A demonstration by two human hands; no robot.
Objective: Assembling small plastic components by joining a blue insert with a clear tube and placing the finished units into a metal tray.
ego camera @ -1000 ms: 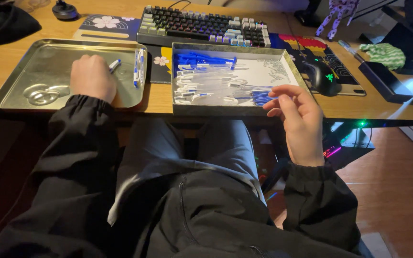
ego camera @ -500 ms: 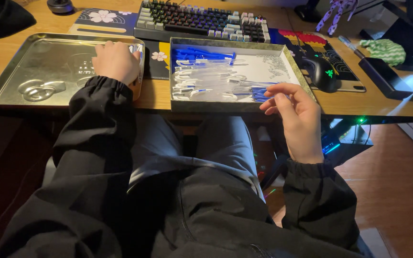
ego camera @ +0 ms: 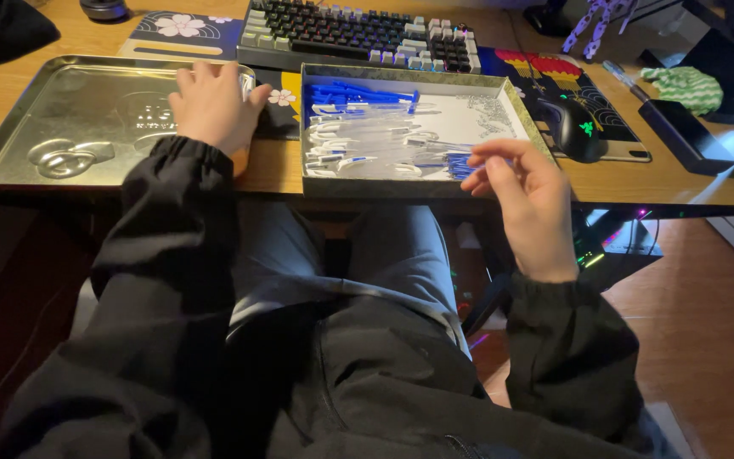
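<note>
My left hand (ego camera: 210, 106) lies palm down on the right rim of a shallow silver metal tray (ego camera: 61, 110), fingers curled. It hides whatever is under it; a small pale piece (ego camera: 247, 82) shows at its fingertips. My right hand (ego camera: 520, 191) hovers at the front right corner of a rectangular box (ego camera: 503, 93) holding several clear pen barrels (ego camera: 367, 136) and blue pen parts (ego camera: 358, 92). Its fingers are bent and apart, tips just over blue pieces (ego camera: 460, 167). I see nothing clearly between them.
A keyboard (ego camera: 358, 34) stands behind the box. A black mouse (ego camera: 578, 129) sits on a patterned mat to the right, with a green cloth (ego camera: 686, 85) and a dark flat device (ego camera: 677, 136) beyond. The wooden desk edge (ego camera: 639, 191) runs above my lap.
My left hand has slid right across the silver tray, from its middle to its right rim. My right hand has stayed at the box's front right corner.
</note>
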